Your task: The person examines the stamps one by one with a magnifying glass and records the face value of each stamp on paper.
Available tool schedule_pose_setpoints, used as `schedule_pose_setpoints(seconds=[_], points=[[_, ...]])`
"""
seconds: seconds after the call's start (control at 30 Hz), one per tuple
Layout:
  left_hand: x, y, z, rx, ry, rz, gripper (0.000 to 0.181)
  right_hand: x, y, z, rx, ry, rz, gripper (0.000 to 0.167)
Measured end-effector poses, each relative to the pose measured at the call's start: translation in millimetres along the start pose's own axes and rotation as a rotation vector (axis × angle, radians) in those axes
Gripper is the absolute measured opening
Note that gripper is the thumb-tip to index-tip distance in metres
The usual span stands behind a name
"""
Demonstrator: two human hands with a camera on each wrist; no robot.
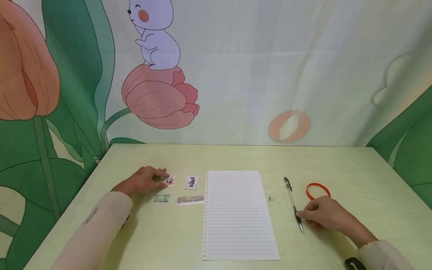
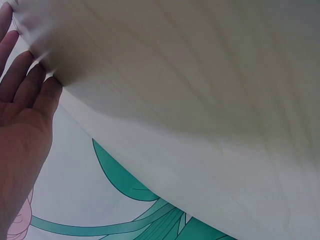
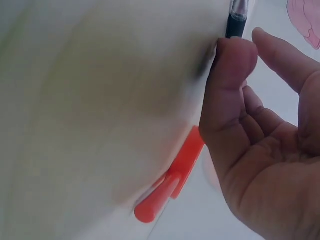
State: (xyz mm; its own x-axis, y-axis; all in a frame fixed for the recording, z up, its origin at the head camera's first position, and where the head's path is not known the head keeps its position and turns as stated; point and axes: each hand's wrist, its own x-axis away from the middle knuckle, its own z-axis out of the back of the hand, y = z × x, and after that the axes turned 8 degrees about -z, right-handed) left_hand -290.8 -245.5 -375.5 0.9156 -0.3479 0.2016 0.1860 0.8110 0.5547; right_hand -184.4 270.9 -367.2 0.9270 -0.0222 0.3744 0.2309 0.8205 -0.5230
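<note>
At the left of the table my left hand (image 1: 145, 180) lies palm down, its fingertips at a small colourful stamp (image 1: 170, 180). In the left wrist view the fingers (image 2: 42, 92) are mostly straight and meet the tabletop; the stamp does not show there. On the right, my right hand (image 1: 325, 215) touches a clear pen with black ends (image 1: 291, 195) near its tip. The pen lies on the table. The right wrist view shows a bent fingertip in front of the pen (image 3: 236, 25) and another digit apart from it. An orange ring (image 1: 318, 184) lies just beyond this hand.
A lined sheet of paper (image 1: 237, 217) with a punched left edge lies mid-table. Left of it are a dark figure stamp (image 1: 191, 183), a green stamp (image 1: 162, 199) and a long stamp (image 1: 190, 200). Small dark bits (image 1: 271, 199) lie between paper and pen. A printed curtain (image 1: 229, 75) hangs behind.
</note>
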Motion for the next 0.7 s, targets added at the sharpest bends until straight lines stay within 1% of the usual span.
schedule_pose_setpoints(seconds=[0.2, 0.33, 0.47, 0.7], points=[[2.6, -0.5, -0.6, 0.016, 0.01, -0.015, 0.047, 0.7, -1.8, -4.7, -0.012, -0.022, 0.019, 0.029], [2.6, -1.7, 0.2, 0.006, 0.01, -0.033, 0.046, 0.5, -3.8, -5.8, -0.024, -0.041, 0.03, 0.027], [2.2, -1.9, 0.3, -0.009, 0.006, -0.036, 0.047, -0.3, -5.1, -6.4, -0.045, -0.065, 0.034, 0.024], [1.2, -0.8, -0.7, -0.007, 0.006, -0.02, 0.047, -3.3, -5.1, -6.6, -0.142, -0.138, 0.066, 0.021]])
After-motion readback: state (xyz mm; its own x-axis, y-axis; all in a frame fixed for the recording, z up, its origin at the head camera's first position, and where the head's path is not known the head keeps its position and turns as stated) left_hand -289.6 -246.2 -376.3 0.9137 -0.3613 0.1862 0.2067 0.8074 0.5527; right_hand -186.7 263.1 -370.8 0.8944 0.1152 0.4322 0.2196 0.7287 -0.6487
